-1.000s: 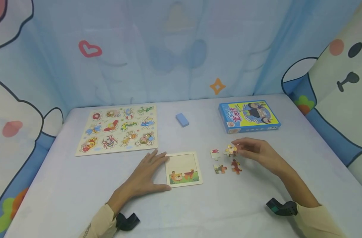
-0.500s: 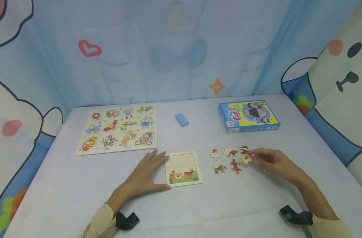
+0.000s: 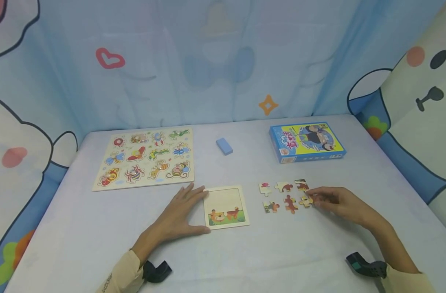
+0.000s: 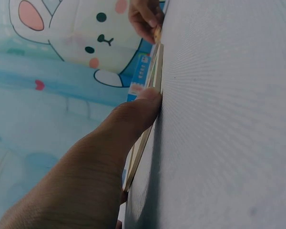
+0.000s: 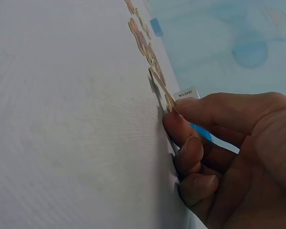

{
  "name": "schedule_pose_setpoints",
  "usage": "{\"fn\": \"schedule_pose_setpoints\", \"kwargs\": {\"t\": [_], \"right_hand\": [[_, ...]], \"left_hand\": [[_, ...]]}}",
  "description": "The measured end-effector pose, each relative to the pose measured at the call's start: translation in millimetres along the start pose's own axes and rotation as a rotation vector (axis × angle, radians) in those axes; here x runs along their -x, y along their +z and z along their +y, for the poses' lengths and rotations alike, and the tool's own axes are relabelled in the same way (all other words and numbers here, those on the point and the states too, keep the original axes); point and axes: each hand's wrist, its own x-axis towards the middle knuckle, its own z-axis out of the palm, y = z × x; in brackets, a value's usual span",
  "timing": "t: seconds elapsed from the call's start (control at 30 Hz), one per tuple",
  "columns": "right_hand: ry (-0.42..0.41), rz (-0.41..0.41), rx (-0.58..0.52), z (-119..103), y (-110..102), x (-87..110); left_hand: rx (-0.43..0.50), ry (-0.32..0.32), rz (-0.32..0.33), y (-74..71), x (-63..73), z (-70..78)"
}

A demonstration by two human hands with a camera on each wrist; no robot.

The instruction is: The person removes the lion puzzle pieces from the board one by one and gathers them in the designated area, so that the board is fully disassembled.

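Pale table (image 3: 98, 228) with insect board (image 3: 146, 158), blue block (image 3: 224, 146), box (image 3: 306, 142), puzzle tray (image 3: 226, 207), loose pieces (image 3: 281, 195).

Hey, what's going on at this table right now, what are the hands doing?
A person is working on a small jigsaw. The left hand lies flat against the left edge of the puzzle tray, which has only its bottom row filled. The right hand pinches a loose puzzle piece at the table surface, at the right end of a cluster of five other loose pieces. Farther back sit a wooden insect peg puzzle, a small blue block and the blue puzzle box.
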Motion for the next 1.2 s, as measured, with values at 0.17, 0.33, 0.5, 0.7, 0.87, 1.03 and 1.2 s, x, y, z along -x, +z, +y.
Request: {"fn": "schedule_pose_setpoints", "kwargs": {"t": [0.17, 0.33, 0.5, 0.7, 0.87, 1.03, 1.2], "right_hand": [[0.001, -0.011, -0.018, 0, -1, -0.1], [0.014, -0.018, -0.05, -1, 0, -0.3], [0.032, -0.018, -0.049, -1, -1, -0.3], [0.024, 0.031, -0.014, -3, 0, -0.7], [-0.039, 0.115, -0.019, -14, 8, -7.0], [-0.114, 0.137, -0.12, -42, 21, -20.4], [-0.199, 0.066, -0.146, -83, 39, -42.3]], "left_hand": [[-0.001, 0.007, 0.008, -0.9, 0.4, 1.2], [0.005, 0.004, 0.013, -1.3, 0.9, 2.0], [0.004, -0.001, 0.012, -0.7, 0.9, 1.7], [0.004, 0.004, 0.019, -0.7, 0.5, 1.6], [0.0, -0.002, 0.014, -1.0, -0.5, 0.9], [0.001, -0.011, 0.017, 0.7, -1.3, 0.5], [-0.014, -0.03, 0.012, 2.7, -2.5, 2.5]]}}
